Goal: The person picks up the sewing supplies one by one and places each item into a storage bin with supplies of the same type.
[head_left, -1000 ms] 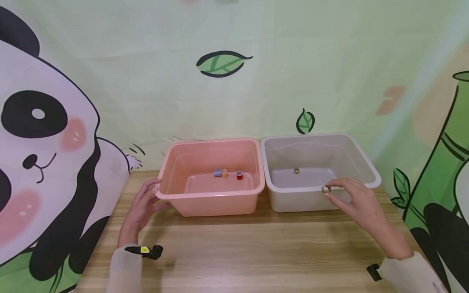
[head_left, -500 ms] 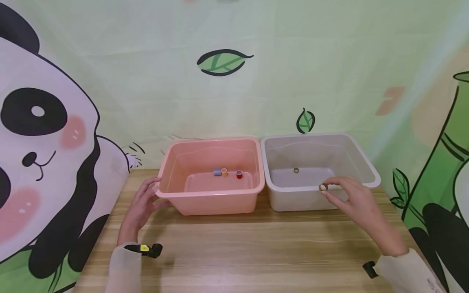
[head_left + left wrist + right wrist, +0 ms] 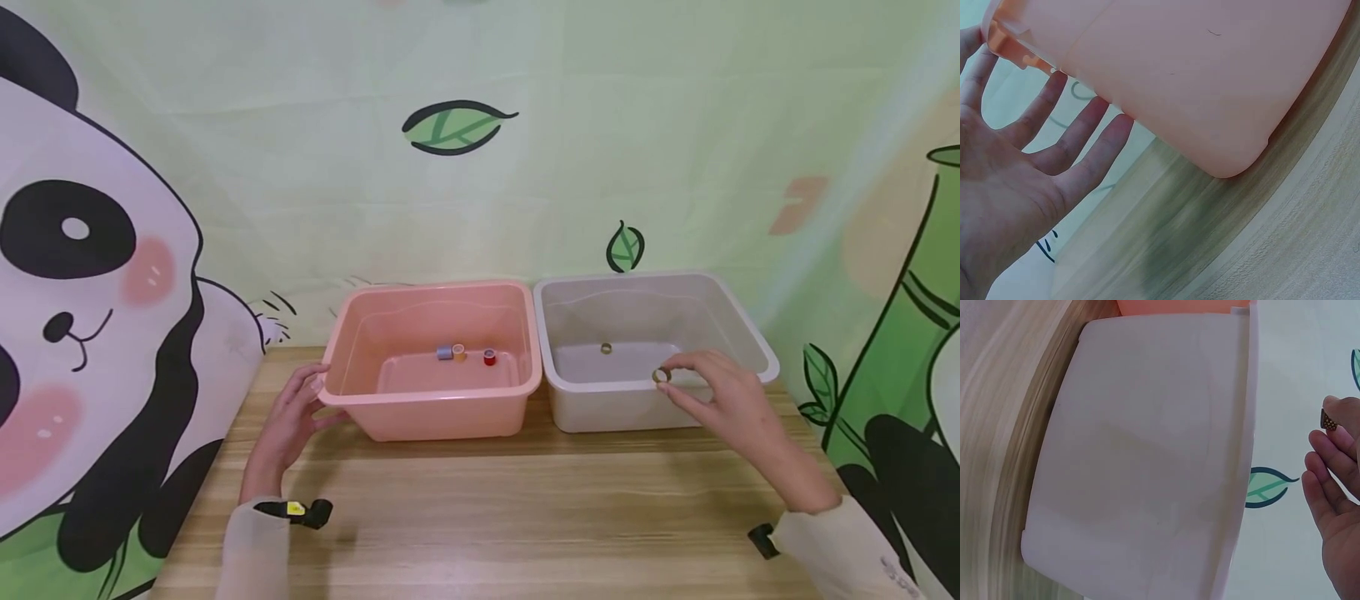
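Observation:
Between thumb and index finger, my right hand (image 3: 723, 408) pinches a small gold ring thimble (image 3: 662, 376) above the front rim of the grey bin (image 3: 630, 410). In the right wrist view the thimble (image 3: 1329, 420) shows a dimpled surface. Another gold ring (image 3: 607, 348) lies on the grey bin's floor. My left hand (image 3: 288, 421) touches the left side of the pink bin (image 3: 442, 418), fingers extended; the left wrist view shows fingertips (image 3: 1125, 122) against its outer wall. Inside the pink bin lie a blue cylinder (image 3: 445, 352), an orange one (image 3: 459, 352) and a red one (image 3: 490, 357).
Both bins stand side by side at the back of a wood-grain table (image 3: 480, 517). Behind them hangs a green cloth (image 3: 525, 192) printed with leaves and pandas. A dark camera strap (image 3: 292, 511) sits on the left wrist.
The right hand has shifted slightly up and left with the thimble, which has turned a little in the fingers. The left hand and both bins have stayed in place.

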